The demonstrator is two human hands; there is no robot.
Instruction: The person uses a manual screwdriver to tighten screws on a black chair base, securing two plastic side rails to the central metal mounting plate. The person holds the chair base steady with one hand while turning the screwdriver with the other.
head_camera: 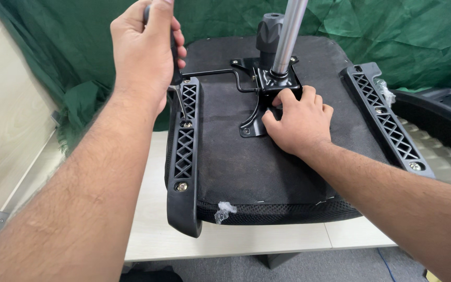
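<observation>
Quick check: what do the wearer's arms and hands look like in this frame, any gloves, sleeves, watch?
Both bare: no gloves on the left hand or right hand. No sleeves in view on either forearm, which are hairy. No watch, rings, bands or markings visible.

Two armrest brackets (184, 151), one seat (267, 162)

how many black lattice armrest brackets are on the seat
2: one black plastic lattice bracket along the upturned seat's left edge, under the left hand; one black plastic lattice bracket along its right edge. None looks hidden.
</observation>
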